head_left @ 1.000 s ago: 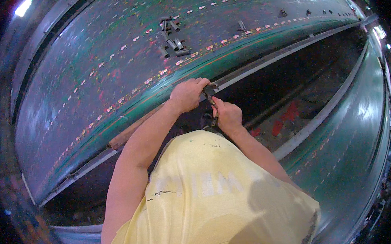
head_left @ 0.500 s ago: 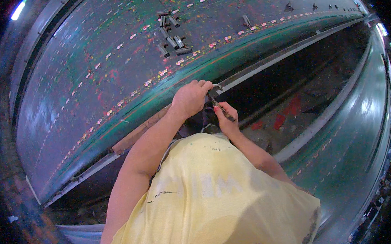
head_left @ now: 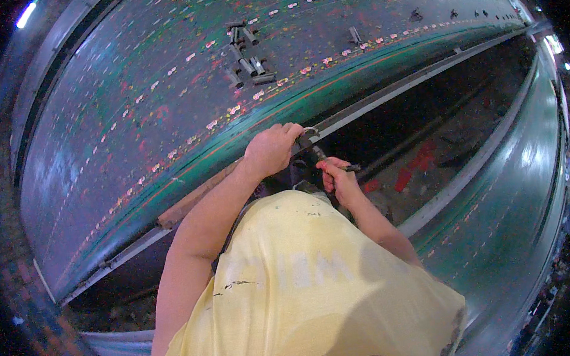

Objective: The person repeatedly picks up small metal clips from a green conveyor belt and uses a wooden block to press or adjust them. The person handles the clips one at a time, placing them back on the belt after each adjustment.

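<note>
My left hand [head_left: 271, 151] is closed at the rail, its fingers folded over a small metal piece with a pale curved end [head_left: 311, 131]. Below and to the right, my right hand [head_left: 338, 176] grips a dark, slim hand tool. One end of the dark tool [head_left: 353, 168] sticks out to the right of the fingers. A dark shaft [head_left: 319, 152] shows between the two hands; whether it belongs to the tool I cannot tell. The palm sides of both hands are hidden.
A long flecked table [head_left: 164, 126] with a green edge stretches ahead. Several short metal tubes [head_left: 256, 66] lie on it, with a single tube [head_left: 354, 35] farther right. A metal rail [head_left: 385, 102] runs along its side. Behind my right arm stands another long green table [head_left: 495, 204].
My right hand has turned and shifted slightly down and right; the tool's end now points more to the right. My left hand stays at the rail, while the whole view shifts slightly.
</note>
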Tool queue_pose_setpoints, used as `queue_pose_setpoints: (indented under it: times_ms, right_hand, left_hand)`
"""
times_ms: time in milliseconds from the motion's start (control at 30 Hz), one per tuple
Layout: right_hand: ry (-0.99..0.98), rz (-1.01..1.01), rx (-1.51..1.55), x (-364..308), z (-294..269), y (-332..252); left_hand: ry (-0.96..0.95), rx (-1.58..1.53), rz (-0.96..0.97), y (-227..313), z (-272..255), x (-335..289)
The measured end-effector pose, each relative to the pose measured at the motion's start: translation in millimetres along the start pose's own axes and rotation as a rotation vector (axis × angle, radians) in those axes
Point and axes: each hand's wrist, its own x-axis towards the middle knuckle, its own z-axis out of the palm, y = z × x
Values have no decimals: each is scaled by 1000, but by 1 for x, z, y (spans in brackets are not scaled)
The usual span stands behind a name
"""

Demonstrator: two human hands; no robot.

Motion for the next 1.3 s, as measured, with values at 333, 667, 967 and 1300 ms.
queue_pose_setpoints:
  times_ms: [333,667,967,1300]
  right_hand:
    - [-85,-251,-195,37,36,23]
    - [250,-514,-653,79,-5,70]
    - [271,-918,-578,39,27,24]
    - [206,-781,-869,-2,25,21]
  left_hand:
    - [55,-12,14,0,2,2]
    - [3,-23,-31,6,2,8]
    - [0,-46,-41,6,-5,5]
    - [54,157,33,9,6,3]
